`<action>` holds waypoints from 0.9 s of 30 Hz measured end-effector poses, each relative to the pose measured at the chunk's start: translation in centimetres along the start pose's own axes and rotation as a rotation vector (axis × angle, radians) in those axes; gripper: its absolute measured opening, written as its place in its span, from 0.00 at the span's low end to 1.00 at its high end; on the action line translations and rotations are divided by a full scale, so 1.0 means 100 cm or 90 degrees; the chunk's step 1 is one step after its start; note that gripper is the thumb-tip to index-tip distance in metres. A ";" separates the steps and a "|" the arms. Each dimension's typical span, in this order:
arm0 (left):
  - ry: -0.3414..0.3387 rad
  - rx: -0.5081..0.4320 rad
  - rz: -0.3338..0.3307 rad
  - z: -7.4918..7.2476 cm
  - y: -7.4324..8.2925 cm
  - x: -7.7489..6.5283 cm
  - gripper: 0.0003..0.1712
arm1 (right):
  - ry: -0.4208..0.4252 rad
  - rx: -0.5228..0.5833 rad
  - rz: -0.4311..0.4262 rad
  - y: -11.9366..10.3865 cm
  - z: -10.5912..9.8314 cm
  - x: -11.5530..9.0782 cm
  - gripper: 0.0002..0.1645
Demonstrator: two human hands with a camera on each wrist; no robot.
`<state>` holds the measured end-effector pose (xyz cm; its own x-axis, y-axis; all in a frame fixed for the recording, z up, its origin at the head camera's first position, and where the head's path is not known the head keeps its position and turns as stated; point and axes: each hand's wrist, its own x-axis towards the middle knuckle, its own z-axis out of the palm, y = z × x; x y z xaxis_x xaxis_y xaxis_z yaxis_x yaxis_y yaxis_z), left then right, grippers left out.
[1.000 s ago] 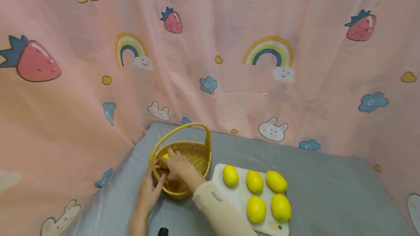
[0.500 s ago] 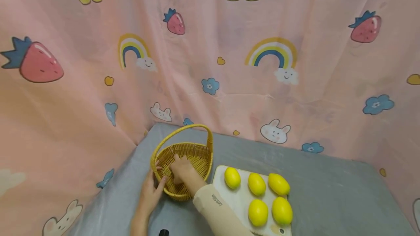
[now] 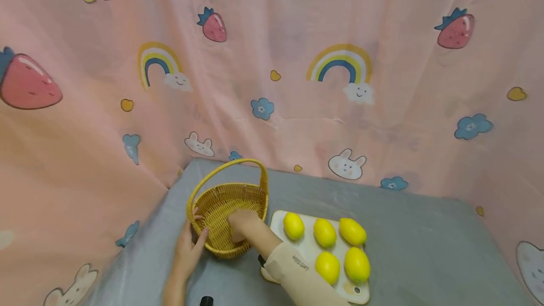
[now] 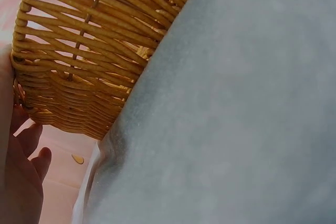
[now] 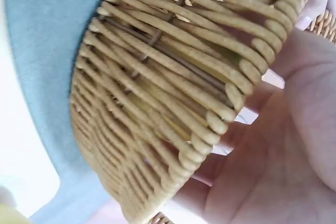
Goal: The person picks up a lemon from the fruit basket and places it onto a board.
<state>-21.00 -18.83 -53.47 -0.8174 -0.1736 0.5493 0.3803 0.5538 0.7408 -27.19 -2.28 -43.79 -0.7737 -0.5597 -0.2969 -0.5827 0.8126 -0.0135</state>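
A yellow woven basket [image 3: 231, 192] with a tall arched handle stands at the left of the grey-covered table. My left hand [image 3: 187, 251] grips its left side by the foot of the handle, thumb at the rim. My right hand [image 3: 242, 225] reaches over the near right rim, its fingers down inside and hidden in the head view. In the right wrist view a yellow lemon [image 5: 152, 106] shows faintly through the weave, where the fingers curl behind the basket wall. Several yellow lemons [image 3: 325, 233] lie on a white board [image 3: 303, 250] to the right.
A black object [image 3: 207, 301] pokes in at the bottom edge of the head view. Behind and left of the table [image 3: 408, 244] hangs a pink printed curtain [image 3: 297, 140]. The right sleeve [image 3: 297, 268] passes over the board's near left part.
My right hand has moved from the basket's left side toward its near right wall and lower. The lemon seen at its fingers earlier is now hidden in the head view. The left hand keeps its hold.
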 end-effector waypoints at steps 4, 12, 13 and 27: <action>0.001 -0.004 -0.003 -0.003 0.001 0.002 0.28 | 0.045 0.010 -0.055 0.003 -0.004 -0.009 0.21; 0.000 -0.005 -0.011 -0.004 0.003 0.002 0.31 | 0.203 0.155 -0.215 0.012 -0.021 -0.037 0.33; 0.003 -0.008 -0.008 -0.004 0.004 0.002 0.30 | 0.218 0.165 -0.230 0.014 -0.024 -0.042 0.32; -0.004 -0.001 -0.002 0.000 0.003 -0.001 0.31 | 0.295 0.251 -0.258 0.055 -0.009 -0.130 0.32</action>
<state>-20.78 -18.64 -53.29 -0.8208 -0.1702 0.5453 0.3788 0.5524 0.7425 -20.56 9.30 -39.15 -0.5935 -0.7691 0.2371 -0.7798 0.4765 -0.4061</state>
